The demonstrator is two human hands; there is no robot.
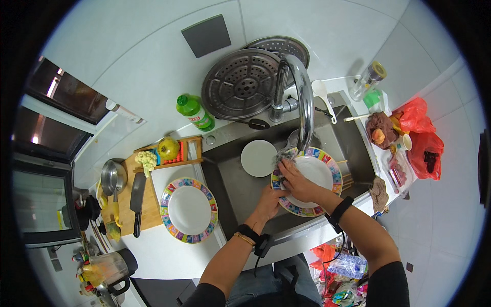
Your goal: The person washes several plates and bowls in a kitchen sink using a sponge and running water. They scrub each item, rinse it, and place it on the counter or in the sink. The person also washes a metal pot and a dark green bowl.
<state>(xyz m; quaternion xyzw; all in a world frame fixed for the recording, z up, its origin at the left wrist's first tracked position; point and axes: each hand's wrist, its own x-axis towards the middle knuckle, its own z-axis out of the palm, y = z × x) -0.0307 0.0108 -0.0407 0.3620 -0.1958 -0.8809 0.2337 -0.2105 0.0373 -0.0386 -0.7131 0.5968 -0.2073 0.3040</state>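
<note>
Over the steel sink [234, 199], my left hand [268, 203] grips the lower left rim of a white plate [314, 172] with a patterned, many-coloured border. My right hand [297, 182] presses a grey scouring pad [284, 157] against the plate's upper left rim, beneath the chrome faucet [305, 107]. A plain white dish [259, 158] lies in the basin just left of the plate. A matching patterned plate [189, 210] rests on the white counter left of the sink. Wooden sticks lie in the basin, partly hidden by the held plate.
Perforated steamer racks [245, 84] lean on the wall behind. A green bottle [195, 113] stands back left. On the left, a cleaver [137, 199] lies on a wooden cutting board [151, 207]. Red plastic bags [425, 153] and a paper cup [403, 142] are at the right.
</note>
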